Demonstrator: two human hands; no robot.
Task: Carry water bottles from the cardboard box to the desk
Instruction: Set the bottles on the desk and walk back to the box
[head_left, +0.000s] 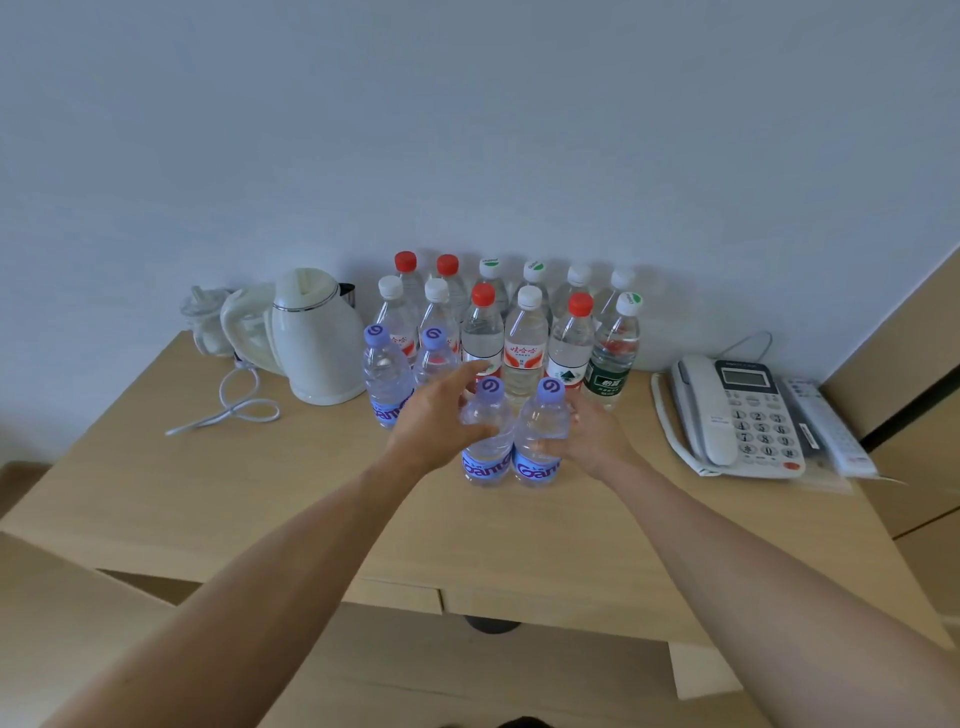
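Two purple-capped water bottles stand upright and touching each other near the middle of the desk (249, 483), in front of a larger group of bottles. The left hand (439, 415) wraps the left front bottle (485, 441): its thumb crosses the near side of the bottle and its fingers reach round the far side, just below the cap. The right hand (587, 434) holds the right front bottle (540, 436) from the outer side, thumb pressed on the near face, fingers curled behind; whether the fingertips meet the plastic on the far side cannot be told. Both bottles appear to rest on the desk top.

Behind them, two further purple-capped bottles (384, 374) stand to the left, the nearer fingers of the left hand partly covering one. Farther back, two rows of red-capped and white-capped bottles (524, 332) stand close together against the wall (467, 130).

At the left end of the desk sits a white electric kettle (311, 338), its cord (234, 405) looped on the surface, with a small clear lidded cup (202, 322) beside it. At the right end lies a white desk telephone (737, 410), and just beside it a white remote control (826, 431). A tan flap of the cardboard box (78, 623) shows at the lower left, below the desk edge.
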